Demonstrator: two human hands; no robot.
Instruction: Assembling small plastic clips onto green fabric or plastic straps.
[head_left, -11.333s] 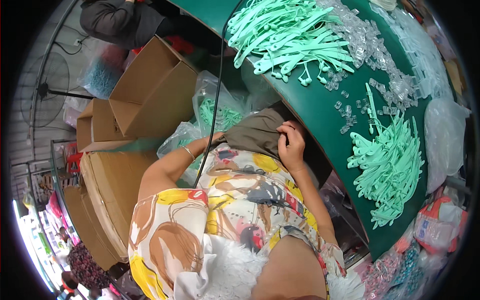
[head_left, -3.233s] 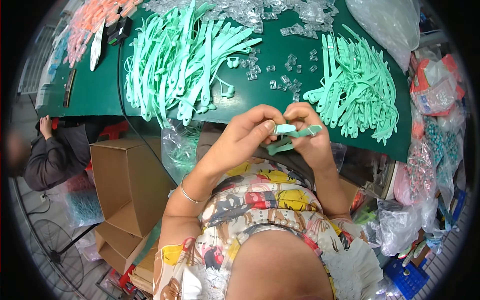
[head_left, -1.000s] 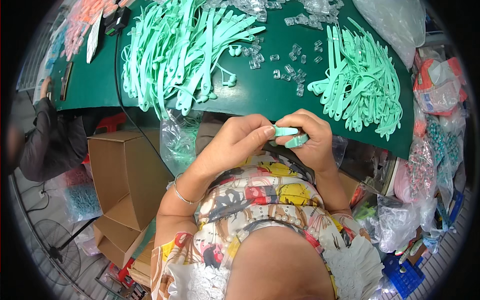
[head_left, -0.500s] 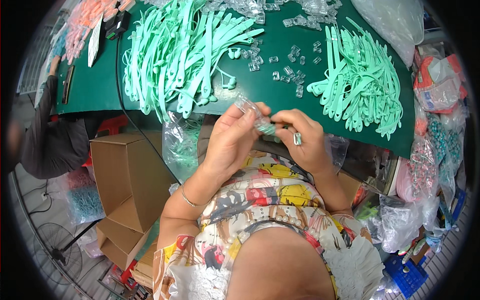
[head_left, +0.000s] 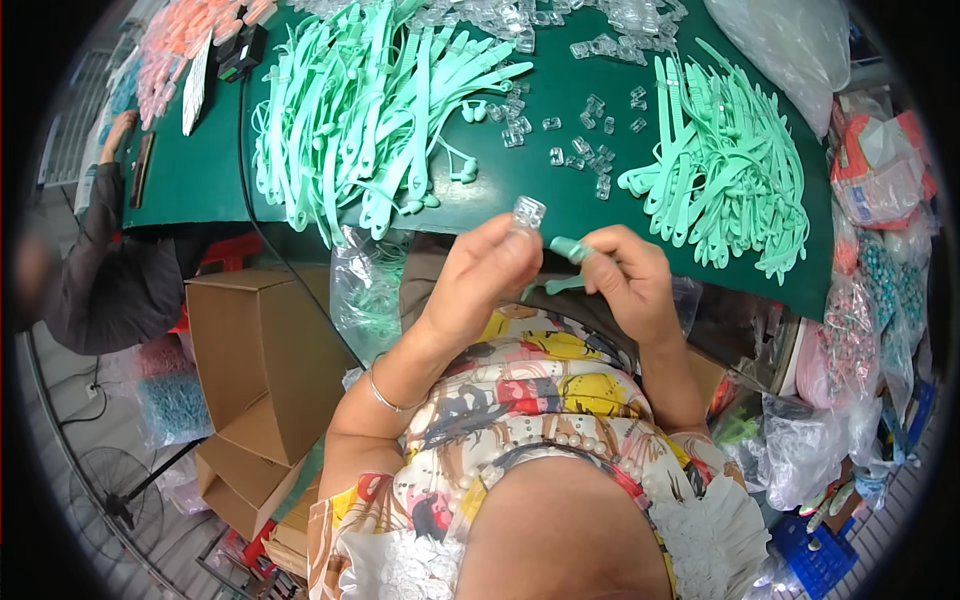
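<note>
My left hand (head_left: 488, 265) pinches small clear plastic buckles (head_left: 529, 211) between thumb and fingertips, just off the table's near edge. My right hand (head_left: 632, 275) is closed on a mint-green rubbery strap (head_left: 568, 249), whose ends stick out toward my left hand. A narrow gap lies between the buckles and the strap's upper end. Fingers cover part of both. Ahead of the left hand spreads a big pile of mint-green straps (head_left: 345, 130). A smaller pile of like straps (head_left: 725, 170) lies beyond the right hand. Loose clear buckles (head_left: 583, 147) are scattered between the piles.
The green table (head_left: 500, 170) carries more clear buckles (head_left: 610, 48) at the back, orange pieces (head_left: 180, 45) and a black cable (head_left: 243, 150). Below are cardboard boxes (head_left: 235, 350) and plastic bags (head_left: 365, 290). Another person's dark sleeve (head_left: 110, 270) shows at left. Filled bags (head_left: 870, 300) hang at right.
My hands have drawn apart. The clear buckles in the left hand now point up and stand away from the strap, while the strap has shifted right with my right hand.
</note>
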